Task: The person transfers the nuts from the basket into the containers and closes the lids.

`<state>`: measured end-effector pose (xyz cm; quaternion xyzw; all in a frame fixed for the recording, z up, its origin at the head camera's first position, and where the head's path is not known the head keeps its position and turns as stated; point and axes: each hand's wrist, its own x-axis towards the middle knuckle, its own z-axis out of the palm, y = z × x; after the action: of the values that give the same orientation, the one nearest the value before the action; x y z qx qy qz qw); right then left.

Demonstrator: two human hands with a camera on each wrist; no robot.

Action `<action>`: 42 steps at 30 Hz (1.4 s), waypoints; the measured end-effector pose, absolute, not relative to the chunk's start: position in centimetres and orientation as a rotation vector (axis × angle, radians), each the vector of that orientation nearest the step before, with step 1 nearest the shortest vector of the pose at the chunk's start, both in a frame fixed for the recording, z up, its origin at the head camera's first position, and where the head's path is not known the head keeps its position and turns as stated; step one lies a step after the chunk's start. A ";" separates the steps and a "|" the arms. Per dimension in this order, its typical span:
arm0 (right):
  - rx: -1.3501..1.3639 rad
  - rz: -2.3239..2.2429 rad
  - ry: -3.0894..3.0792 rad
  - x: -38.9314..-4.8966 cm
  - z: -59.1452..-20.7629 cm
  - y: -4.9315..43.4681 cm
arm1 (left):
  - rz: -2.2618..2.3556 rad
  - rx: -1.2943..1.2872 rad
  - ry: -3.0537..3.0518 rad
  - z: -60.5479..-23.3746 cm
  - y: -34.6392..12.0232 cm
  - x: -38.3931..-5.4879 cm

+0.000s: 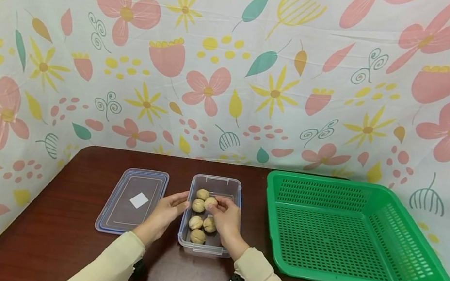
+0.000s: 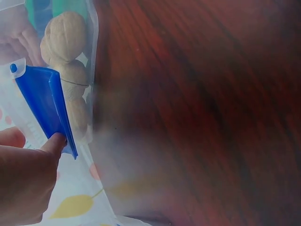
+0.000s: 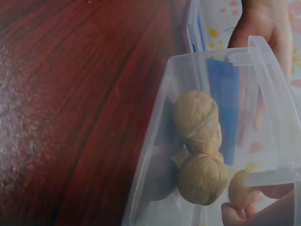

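Observation:
A clear plastic box [image 1: 205, 251] with several walnuts [image 1: 198, 236] in it stands on the table. Between thumb and fingertips my right hand [image 1: 228, 218] pinches one walnut [image 3: 241, 189], inside the box and over the others. My left hand [image 1: 166, 213] is against the box's left side with its fingers extended. In the left wrist view, one fingertip [image 2: 57, 140] touches the blue side latch [image 2: 43, 101], which hangs outward. The rest of the walnuts lie on the box floor, mostly along its left half.
A clear lid with a blue edge [image 1: 118, 214] lies flat left of the box, a white square label [image 1: 138, 200] on it. To the right stands a green perforated basket [image 1: 316, 233]. Behind the dark wooden table [image 1: 47, 230] hangs a flowered cloth [image 1: 237, 64].

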<state>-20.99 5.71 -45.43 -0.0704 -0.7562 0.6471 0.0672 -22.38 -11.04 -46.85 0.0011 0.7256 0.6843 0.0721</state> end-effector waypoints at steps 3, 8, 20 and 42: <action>-0.185 1.959 -2.267 -20.9 -45.5 5.7 | 2.061 0.008 2.203 -46.9 -10.9 -22.2; -0.147 1.981 -2.257 -20.8 -45.4 5.4 | 2.099 0.027 2.205 -46.9 -10.9 -22.1; 0.000 2.073 -2.272 -20.4 -44.1 3.7 | 2.219 -0.034 2.132 -45.9 -12.4 -22.1; 0.238 2.283 -2.339 -20.0 -40.9 -4.1 | 1.530 -0.132 2.957 -40.5 -23.1 -23.0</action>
<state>-19.96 -4.11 -40.92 0.0724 -0.7121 0.6951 -0.0678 -23.04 -23.10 -40.49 -0.0395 0.8835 0.4571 -0.0949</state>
